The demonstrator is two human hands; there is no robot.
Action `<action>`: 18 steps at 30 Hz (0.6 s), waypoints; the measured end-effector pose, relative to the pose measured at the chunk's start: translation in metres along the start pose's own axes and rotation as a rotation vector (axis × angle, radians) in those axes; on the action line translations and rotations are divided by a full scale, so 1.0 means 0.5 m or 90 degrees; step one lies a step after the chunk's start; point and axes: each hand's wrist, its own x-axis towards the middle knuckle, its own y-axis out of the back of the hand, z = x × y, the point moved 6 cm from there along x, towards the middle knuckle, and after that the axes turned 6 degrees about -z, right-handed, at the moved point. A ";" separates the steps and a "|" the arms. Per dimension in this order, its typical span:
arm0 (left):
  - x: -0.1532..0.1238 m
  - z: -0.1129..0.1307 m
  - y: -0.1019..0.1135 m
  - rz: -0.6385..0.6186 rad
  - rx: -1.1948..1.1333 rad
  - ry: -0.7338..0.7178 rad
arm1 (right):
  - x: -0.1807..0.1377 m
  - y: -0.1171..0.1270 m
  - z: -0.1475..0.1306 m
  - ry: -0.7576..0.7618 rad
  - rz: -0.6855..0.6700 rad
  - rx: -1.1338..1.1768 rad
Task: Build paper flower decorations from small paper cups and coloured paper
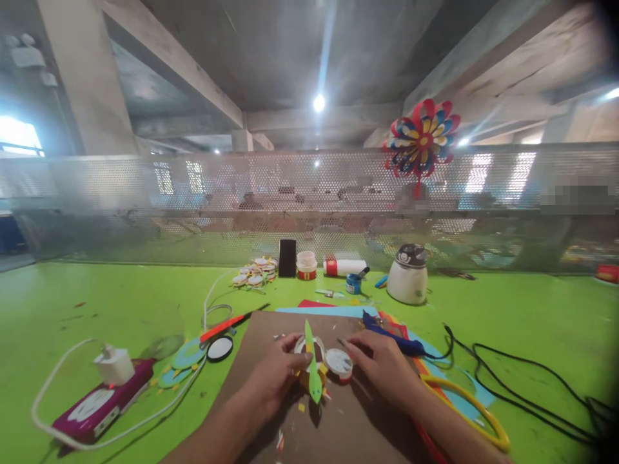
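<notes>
My left hand (276,375) is closed on a long, narrow green paper cutout (311,367) with small dark dots near its lower tip. Behind the cutout is a round white-rimmed piece (319,345) with yellow bits below it; whether the fingers also grip it I cannot tell. My right hand (380,361) is closed in a pinch on a small, thin dark-tipped thing, too small to name. Just left of those fingers stands a small round white tub (339,363) with a pale top. Both hands are over a brown board (256,341) with scraps on it.
Right of the board are a dark blue corded tool (396,338), a yellow ring (483,406) and coloured sheets. At left lie an orange-handled knife (222,327), a black-rimmed disc (220,348) and a purple power strip (104,399). Behind stand a phone (287,258), jars and a white kettle-like container (407,277).
</notes>
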 end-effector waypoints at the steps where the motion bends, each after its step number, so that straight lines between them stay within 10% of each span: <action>1: 0.000 0.000 -0.001 -0.009 0.001 -0.002 | 0.000 0.002 -0.001 0.008 0.012 -0.006; 18: -0.008 -0.004 -0.006 -0.023 0.046 0.039 | 0.000 -0.011 0.015 -0.010 0.000 -0.024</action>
